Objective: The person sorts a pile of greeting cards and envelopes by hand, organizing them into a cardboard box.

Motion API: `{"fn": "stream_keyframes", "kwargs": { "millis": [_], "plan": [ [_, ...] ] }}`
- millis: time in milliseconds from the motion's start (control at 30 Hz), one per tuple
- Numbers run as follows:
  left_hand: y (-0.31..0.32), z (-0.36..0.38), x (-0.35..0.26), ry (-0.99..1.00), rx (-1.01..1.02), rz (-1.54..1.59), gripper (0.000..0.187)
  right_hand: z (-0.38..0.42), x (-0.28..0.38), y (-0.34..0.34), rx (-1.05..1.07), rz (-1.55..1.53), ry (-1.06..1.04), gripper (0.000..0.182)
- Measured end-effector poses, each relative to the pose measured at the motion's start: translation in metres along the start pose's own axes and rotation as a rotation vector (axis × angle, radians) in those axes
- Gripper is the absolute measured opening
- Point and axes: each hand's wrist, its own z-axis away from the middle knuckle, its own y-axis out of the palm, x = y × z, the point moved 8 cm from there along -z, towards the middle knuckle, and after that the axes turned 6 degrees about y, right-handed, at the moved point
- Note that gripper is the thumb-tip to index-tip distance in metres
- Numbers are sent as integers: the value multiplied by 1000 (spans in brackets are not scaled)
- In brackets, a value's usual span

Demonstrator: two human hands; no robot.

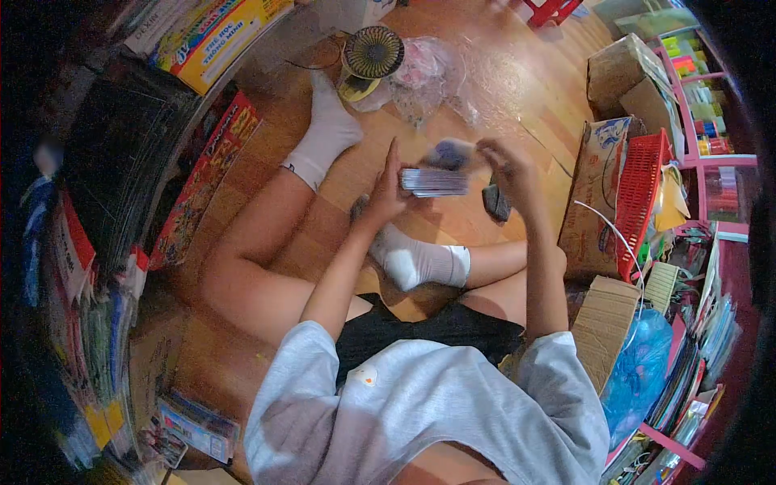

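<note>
A thick stack of thin cards (435, 183) lies in my left hand (390, 187), whose fingers wrap its left end. To the right of the stack, my right hand (508, 166) is raised and blurred, with its fingers bent; whether it holds anything is hidden by the blur. Between the hands, just above the stack, is a blurred dark blue item (451, 153). A dark rounded object (495, 203) sits on the floor below my right hand.
A small round fan (373, 52) and clear plastic wrapping (428, 73) are ahead. On the right stand a cardboard box (594, 194), a red basket (643, 198) and a blue plastic bag (638, 364). Books (214, 44) are at the upper left.
</note>
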Motion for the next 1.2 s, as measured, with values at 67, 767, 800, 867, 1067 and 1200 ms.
{"fn": "stream_keyframes", "kwargs": {
  "millis": [67, 767, 800, 867, 1067, 1200],
  "plan": [
    [-3, -2, -16, 44, 10, -92, 103, -1, 2, 28, 154, -133, 53, 15],
    [-6, -3, -19, 201, 10, -159, 68, 44, -80, 141, -31, -1468, 679, 74],
    [-3, -1, -24, 204, 17, -162, 68, 44, -77, 143, -38, -1473, 677, 74],
    [-2, 1, -15, 33, -42, -25, 60, 40, -72, 144, -17, -1418, 582, 78],
    [6, 2, 9, 65, -29, 44, 33, 42, -76, 150, -7, -1426, 641, 81],
    [5, 2, -2, 149, -65, 30, 28, 42, -75, 149, -5, -1478, 589, 81]
  ]
}}
